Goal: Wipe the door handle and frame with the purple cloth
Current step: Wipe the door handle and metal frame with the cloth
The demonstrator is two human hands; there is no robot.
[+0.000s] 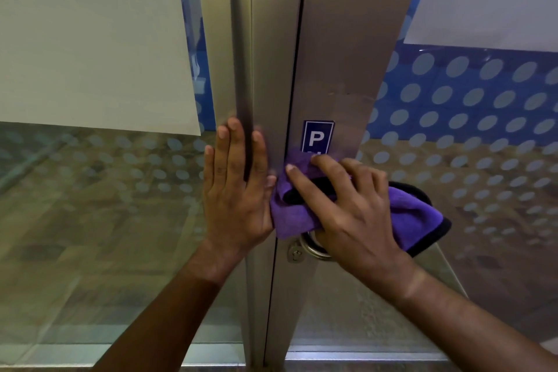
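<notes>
Spread across the purple cloth (297, 214), the right hand (353, 208) presses it flat against the metal door frame (347, 54), fingers mostly straight with the index and middle fingertips reaching toward the blue sticker (317, 137) marked with a "P"; it looks like a pressing hold and not a pinch, though the thumb is hidden and I cannot tell whether it hooks the fabric from below. The left hand (238, 187) lies open, palm and straight fingers flat on the neighbouring frame post (241, 39), holding nothing and seemingly bracing the door. Bunched in soft folds, the cloth sits just above the ring-shaped door handle (312, 246), whose metal curve peeks out beneath the right palm next to a small lock cylinder (294, 254); a dark-edged corner hangs loose to the right over the dotted glass panel (483, 118). It appears light, plush and limp, so it should mould readily round the handle's curve but slip or fold over under a sliding palm. The best hold is probably a gathered wad under the fingers with the trailing corner tucked in. Brushed metal looks smooth and hard, likely needing steady pressure, while the sticker's edge could catch and lift.
</notes>
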